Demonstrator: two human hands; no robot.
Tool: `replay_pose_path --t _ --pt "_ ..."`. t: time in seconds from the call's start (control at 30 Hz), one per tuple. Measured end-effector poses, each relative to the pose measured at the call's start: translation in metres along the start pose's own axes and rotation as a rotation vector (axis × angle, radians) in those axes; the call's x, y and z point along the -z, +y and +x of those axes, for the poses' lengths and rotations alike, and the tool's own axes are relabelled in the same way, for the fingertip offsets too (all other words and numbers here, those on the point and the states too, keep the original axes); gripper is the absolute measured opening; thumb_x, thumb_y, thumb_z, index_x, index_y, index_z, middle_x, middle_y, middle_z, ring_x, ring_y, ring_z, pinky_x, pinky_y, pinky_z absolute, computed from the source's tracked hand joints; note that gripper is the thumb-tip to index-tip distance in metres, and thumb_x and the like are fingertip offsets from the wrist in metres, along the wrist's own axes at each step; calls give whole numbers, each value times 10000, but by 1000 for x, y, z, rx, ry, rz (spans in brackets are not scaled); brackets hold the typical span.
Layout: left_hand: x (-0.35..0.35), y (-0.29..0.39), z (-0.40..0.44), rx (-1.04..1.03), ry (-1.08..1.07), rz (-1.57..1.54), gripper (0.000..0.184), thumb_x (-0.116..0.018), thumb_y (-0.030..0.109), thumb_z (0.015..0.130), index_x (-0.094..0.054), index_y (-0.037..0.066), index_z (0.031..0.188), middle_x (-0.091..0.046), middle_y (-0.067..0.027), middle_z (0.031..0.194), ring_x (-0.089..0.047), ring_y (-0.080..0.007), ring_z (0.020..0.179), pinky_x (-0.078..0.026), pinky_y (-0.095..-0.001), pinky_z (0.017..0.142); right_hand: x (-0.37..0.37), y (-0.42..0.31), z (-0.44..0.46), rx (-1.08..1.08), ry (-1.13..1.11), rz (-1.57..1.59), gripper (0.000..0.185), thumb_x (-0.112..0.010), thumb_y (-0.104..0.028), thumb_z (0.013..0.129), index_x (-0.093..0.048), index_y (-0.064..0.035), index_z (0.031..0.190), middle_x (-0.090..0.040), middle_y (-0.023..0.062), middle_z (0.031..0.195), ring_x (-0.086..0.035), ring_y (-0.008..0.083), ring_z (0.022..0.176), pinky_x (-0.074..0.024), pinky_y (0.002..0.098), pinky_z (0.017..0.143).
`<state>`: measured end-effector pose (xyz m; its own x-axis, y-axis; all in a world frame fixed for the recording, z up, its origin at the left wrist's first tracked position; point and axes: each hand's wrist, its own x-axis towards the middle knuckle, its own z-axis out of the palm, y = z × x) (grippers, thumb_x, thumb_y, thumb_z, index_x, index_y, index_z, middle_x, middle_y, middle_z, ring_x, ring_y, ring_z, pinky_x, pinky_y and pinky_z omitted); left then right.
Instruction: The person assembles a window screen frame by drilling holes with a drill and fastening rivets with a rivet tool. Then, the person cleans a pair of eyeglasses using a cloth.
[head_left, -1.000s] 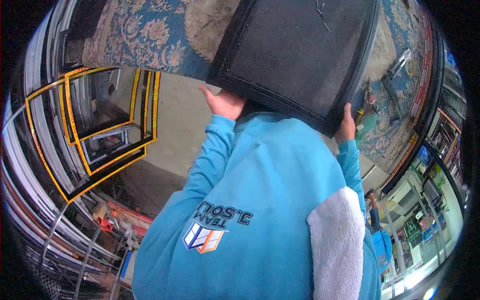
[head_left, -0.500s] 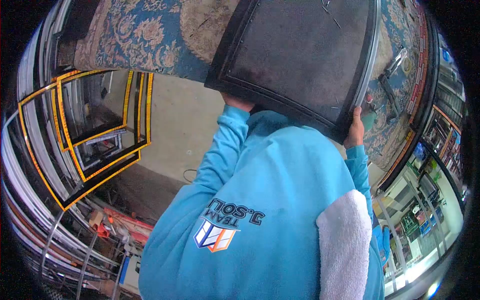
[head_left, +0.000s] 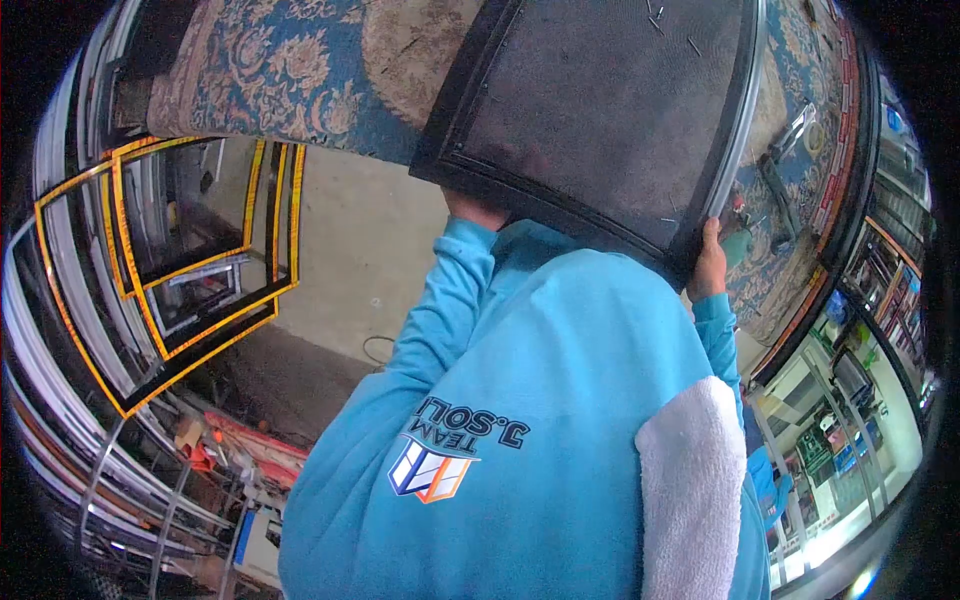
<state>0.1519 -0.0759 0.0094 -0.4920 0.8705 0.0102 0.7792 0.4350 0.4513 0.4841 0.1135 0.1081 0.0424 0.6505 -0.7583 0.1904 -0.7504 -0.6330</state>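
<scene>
A black-framed mesh screen (head_left: 600, 110) is held at its near end, over a patterned blue and beige cloth. My left hand (head_left: 475, 208) is under the near left corner, its fingers hidden beneath the frame. At the near right corner, my right hand (head_left: 710, 260) grips the rail, thumb up along the outer side. Several thin metal pieces, perhaps screws or rivets, lie on the mesh; one metal piece (head_left: 694, 46) is near the far end. A silver-grey strip (head_left: 745, 110) runs along the right rail.
On the patterned cloth (head_left: 290, 70), right of the screen, lie a dark tool with a silver end (head_left: 778, 190) and a green object (head_left: 737, 247). Yellow-edged black frames (head_left: 210, 345) lean at left beside racks of long metal profiles (head_left: 75, 440). A white towel (head_left: 695, 490) hangs over my front.
The thin metal pieces at the far end of the mesh have shifted slightly, one of them to the right. Both hands keep their hold, with the screen almost in the same place.
</scene>
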Motion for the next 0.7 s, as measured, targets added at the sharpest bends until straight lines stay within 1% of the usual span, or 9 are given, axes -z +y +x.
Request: replay_pose_path --t 0.13,0.2,0.23,0.37,0.5,0.53,0.6,0.63,0.7 --pt "3 -1 -2 10 28 -50 666 -458 550 932 -373 172 1473 -317 -132 1542 -302 -367 1409 -207 -540 1163 -4 -7 -8 -8 -11 -1 705 -514 -569 952 -547 69 1249 -646 127 1161 -640 239 988 -507 358 877" --pt "-4 -3 -2 235 -80 -1033 648 -428 526 957 -342 160 1486 -309 -127 1547 -312 -368 1403 -202 -532 1168 -6 -12 -13 -15 -15 3 700 -509 -563 956 -547 72 1249 -644 129 1167 -639 242 997 -506 361 883" --pt "-5 -3 -2 234 -83 -1037 648 -428 526 957 -342 160 1486 -309 -127 1547 -312 -368 1403 -202 -532 1168 -8 -15 -15 -29 -18 -10 707 -509 -568 954 -550 76 1243 -644 129 1165 -637 242 994 -502 359 883" --pt "-4 -5 -2 145 -108 -721 636 -421 509 967 -335 147 1482 -364 -121 1515 -346 -331 1386 -227 -505 1164 5 -6 -2 -44 11 -35 666 -500 -548 966 -543 46 1263 -640 124 1170 -630 253 1005 -507 364 890" --pt "-2 -7 -3 58 -128 -402 623 -414 492 976 -328 134 1479 -418 -114 1483 -380 -294 1369 -251 -478 1161 9 -7 1 -85 8 -70 665 -502 -544 966 -540 45 1272 -640 122 1172 -631 252 1010 -505 366 896" --pt "-8 -8 -4 57 -129 -401 623 -414 492 976 -328 134 1479 -418 -114 1483 -380 -294 1369 -251 -478 1161 5 -9 -4 -68 -3 -49 694 -502 -567 957 -551 59 1252 -642 120 1165 -630 248 994 -495 358 894" --pt "-23 -9 -8 316 -34 -1087 608 -419 466 981 -332 117 1472 -415 -109 1485 -389 -288 1362 -264 -458 1156 -5 -17 -15 -53 -17 -30 725 -501 -590 948 -561 74 1232 -644 118 1159 -629 244 979 -486 351 891" --pt "-10 -3 -4 317 -33 -1087 608 -419 466 981 -332 117 1472 -415 -109 1485 -389 -288 1362 -264 -458 1156 -10 -21 -20 -42 -16 -35 721 -497 -585 952 -556 74 1240 -642 117 1166 -629 245 990 -485 353 899" --pt "14 7 4 204 -115 -922 637 -482 463 957 -341 105 1464 -428 -108 1476 -400 -293 1354 -267 -464 1153 -11 -21 -22 -31 -17 -40 717 -493 -580 956 -550 73 1248 -640 115 1174 -628 246 1002 -484 355 907"
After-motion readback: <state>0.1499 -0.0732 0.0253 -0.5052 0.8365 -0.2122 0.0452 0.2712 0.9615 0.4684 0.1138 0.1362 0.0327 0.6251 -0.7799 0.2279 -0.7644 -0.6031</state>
